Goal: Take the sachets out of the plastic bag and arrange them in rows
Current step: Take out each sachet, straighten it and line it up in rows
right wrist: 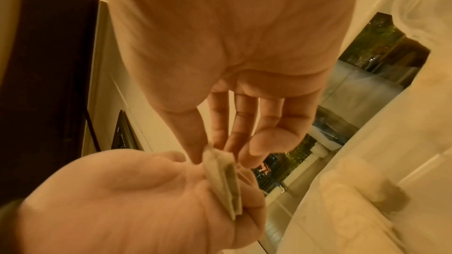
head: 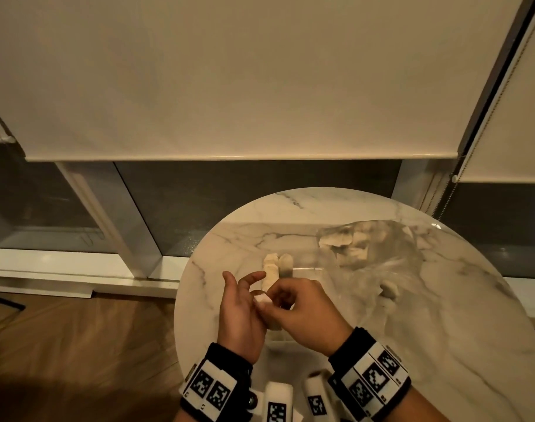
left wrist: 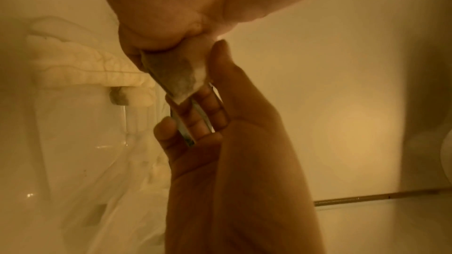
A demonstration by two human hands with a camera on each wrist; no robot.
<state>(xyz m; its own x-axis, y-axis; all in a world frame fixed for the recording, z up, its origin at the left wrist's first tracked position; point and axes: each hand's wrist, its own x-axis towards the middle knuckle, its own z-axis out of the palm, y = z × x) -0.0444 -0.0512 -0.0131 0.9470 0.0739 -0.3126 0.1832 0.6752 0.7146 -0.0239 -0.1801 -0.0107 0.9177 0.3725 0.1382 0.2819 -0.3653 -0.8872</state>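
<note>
Both hands meet over the near left of the round marble table (head: pixel 442 345). My right hand (head: pixel 273 300) pinches a small pale sachet bundle (head: pixel 264 300) between thumb and curled fingers; the bundle (right wrist: pixel 222 177) looks like two sachets folded together. My left hand (head: pixel 248 287) faces it with straight fingers. Its fingertips (right wrist: pixel 195 158) touch the bundle's free end and its thumb (left wrist: pixel 220 55) lies along one edge. Two sachets (head: pixel 279 263) lie side by side just beyond the hands. The clear plastic bag (head: pixel 382 263) lies crumpled at the right with several sachets (head: pixel 336 239) inside.
The table's left rim (head: pixel 181 300) curves close to my left hand, with wooden floor (head: pixel 77 345) below it. A white roller blind (head: pixel 229 86) and dark window glass stand behind the table. Bare marble lies near my right wrist.
</note>
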